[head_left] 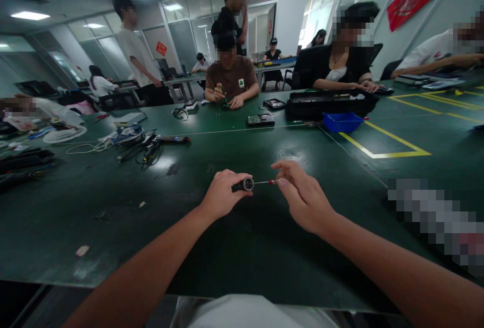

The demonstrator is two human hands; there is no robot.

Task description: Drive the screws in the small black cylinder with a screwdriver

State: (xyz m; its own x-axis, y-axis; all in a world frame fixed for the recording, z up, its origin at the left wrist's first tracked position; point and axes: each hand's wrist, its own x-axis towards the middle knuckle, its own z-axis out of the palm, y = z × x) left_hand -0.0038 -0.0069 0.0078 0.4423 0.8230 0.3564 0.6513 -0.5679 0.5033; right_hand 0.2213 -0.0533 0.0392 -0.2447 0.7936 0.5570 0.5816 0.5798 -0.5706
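My left hand (223,193) is closed around a small black cylindrical part (247,183), its round, hollow-looking end turned toward me. From the right, a thin screwdriver (271,182) with a red handle points at this part, its tip meeting or entering the side; which of the two I cannot tell. My right hand (302,194) pinches the handle between thumb and fingers, and most of that handle is hidden by them. Both hands are just above the green table (242,247).
Tangled cables (145,149) lie at left, beside a dark pen-like tool (174,140). A blue tray (342,122), a circuit board device (260,119) and a long black housing (328,103) are farther back. Across the table a person (231,78) handles small parts. Small scraps (82,251) lie at near left.
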